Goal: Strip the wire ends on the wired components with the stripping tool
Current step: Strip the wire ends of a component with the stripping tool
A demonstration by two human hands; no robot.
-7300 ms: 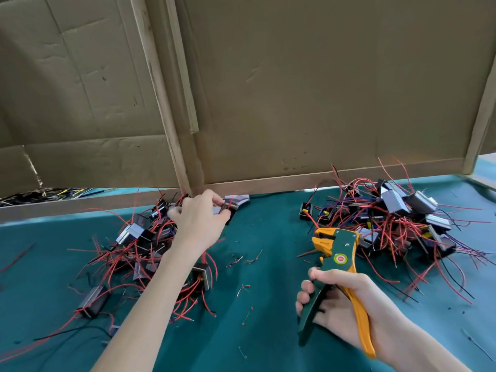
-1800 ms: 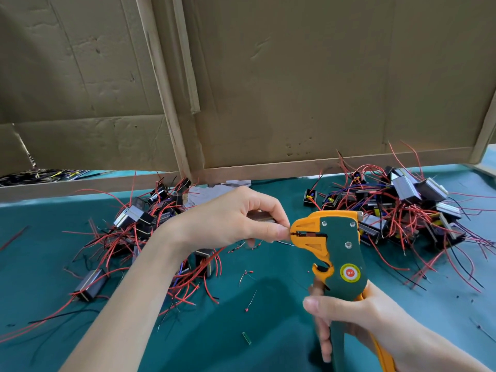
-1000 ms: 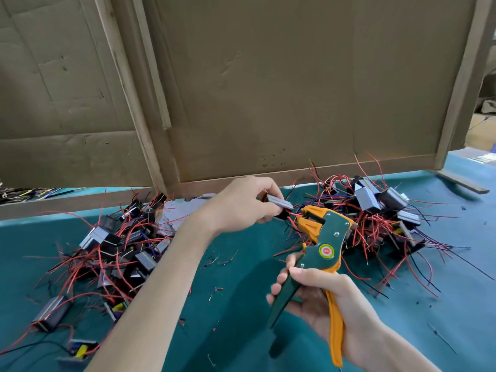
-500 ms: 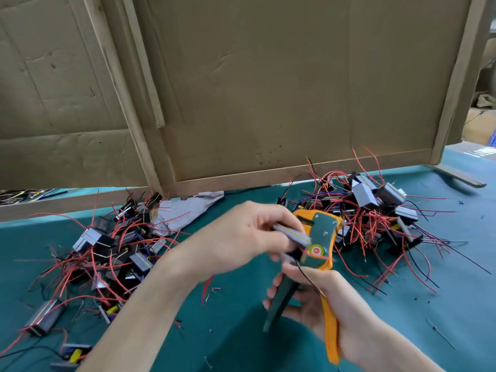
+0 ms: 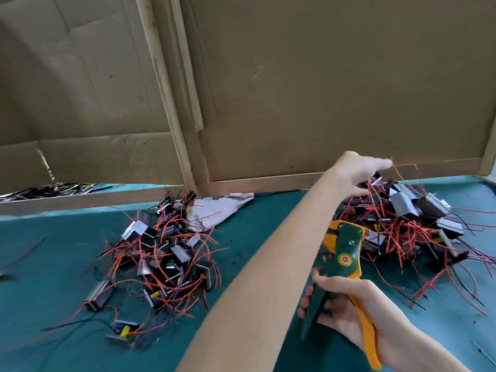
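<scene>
The green and orange stripping tool (image 5: 342, 253) stands head-up in the right hand (image 5: 349, 304), whose fingers curl round the green handle while the orange handle lies along the palm; the two handles are spread apart. Just behind the tool's head lies the right pile of wired components (image 5: 418, 226), dark blocks tangled in red wires. The left hand (image 5: 354, 170) reaches across over the far edge of this pile. It is blurred, and whether its fingers pinch the small component (image 5: 375, 180) just under them cannot be told. A second pile (image 5: 163, 253) lies well apart to the left on the teal table (image 5: 53, 264), with crumpled pale paper (image 5: 214, 210) touching its far side. Cardboard panels (image 5: 322, 76) stand along the back of the table.
</scene>
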